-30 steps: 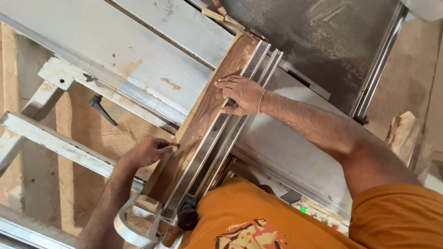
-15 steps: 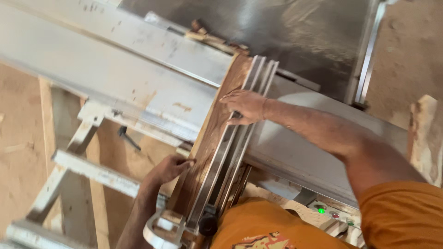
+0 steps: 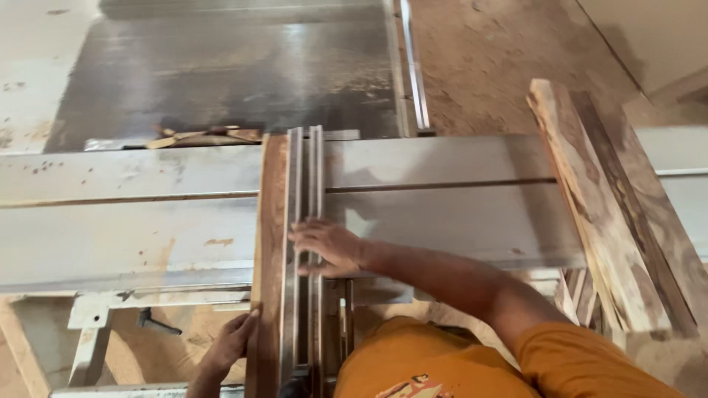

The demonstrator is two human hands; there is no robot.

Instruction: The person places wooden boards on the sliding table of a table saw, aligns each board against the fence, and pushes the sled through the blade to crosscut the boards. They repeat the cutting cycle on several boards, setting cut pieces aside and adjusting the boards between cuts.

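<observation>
We look down on a narrow wooden plank (image 3: 271, 243) lying lengthwise along the left side of a metal fence rail (image 3: 306, 221) on the grey saw table (image 3: 133, 236). Our right hand (image 3: 324, 247) lies flat, fingers spread, across the rail at centre frame, fingertips reaching the plank. Our left hand (image 3: 230, 343), at 7 o'clock, curls around the plank's near left edge. Rough planks (image 3: 590, 206) lean at 3 o'clock; wood scraps (image 3: 203, 136) lie at 11 o'clock.
</observation>
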